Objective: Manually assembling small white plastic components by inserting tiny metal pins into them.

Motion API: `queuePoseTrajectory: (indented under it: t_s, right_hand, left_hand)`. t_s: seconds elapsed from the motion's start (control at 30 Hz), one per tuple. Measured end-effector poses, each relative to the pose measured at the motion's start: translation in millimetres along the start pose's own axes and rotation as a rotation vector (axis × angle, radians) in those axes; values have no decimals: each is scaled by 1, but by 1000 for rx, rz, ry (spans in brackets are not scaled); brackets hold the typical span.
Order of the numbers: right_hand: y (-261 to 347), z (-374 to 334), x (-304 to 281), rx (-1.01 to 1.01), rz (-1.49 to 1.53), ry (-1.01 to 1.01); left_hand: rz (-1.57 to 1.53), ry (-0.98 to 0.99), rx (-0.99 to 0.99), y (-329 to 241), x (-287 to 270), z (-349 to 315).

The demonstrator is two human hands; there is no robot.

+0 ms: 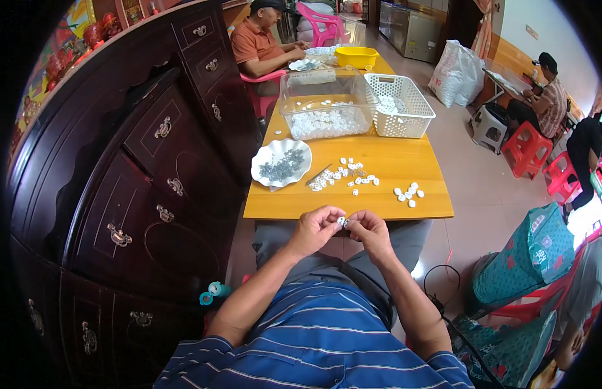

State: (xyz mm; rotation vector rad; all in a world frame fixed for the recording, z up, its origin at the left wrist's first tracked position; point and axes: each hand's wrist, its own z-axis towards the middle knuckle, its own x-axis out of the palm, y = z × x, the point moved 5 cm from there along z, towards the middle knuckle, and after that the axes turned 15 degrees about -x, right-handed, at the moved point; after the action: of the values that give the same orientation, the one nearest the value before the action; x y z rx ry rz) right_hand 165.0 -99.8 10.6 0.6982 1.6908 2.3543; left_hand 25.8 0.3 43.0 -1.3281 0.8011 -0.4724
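Note:
Just off the table's near edge, above my lap, my hands meet with fingertips pinched. My left hand (318, 231) grips a small white plastic piece (341, 220) with dark holes. Right beside it, my right hand (371, 235) pinches a part too small to make out, perhaps a second white piece. Ahead lies a loose pile of similar white pieces (343, 174), with a thin dark tool (319, 174) at its left side. A smaller group of white pieces (410, 193) sits to the right. Small grey metal bits (281, 167) fill a white scalloped dish (303, 150) at the left.
A clear bin (327, 97) of white pieces and a white perforated basket (414, 117) stand farther back on the wooden table (391, 159). Dark drawers (145, 188) line the left. A co-worker (262, 42) sits at the far end near a yellow basin (356, 57). Teal bags (528, 249) stand right.

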Motion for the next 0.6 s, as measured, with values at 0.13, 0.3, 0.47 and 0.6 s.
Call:
queuePoseTrajectory:
  t_s: [0.13,0.3,0.47,0.6]
  right_hand:
    - [0,0,1,9,-21,7]
    - [-2,-1,2,15,-11,20]
    - [-4,-2,3,31,-18,17]
    - [-1,-2,5,62,-41,8]
  left_hand:
    - [-13,0,13,1,0,-1]
    - [-47,6,12,7,-3,1]
    - [-69,7,1,8,-4,0]
    - [18,15,20,6,-4,-1]
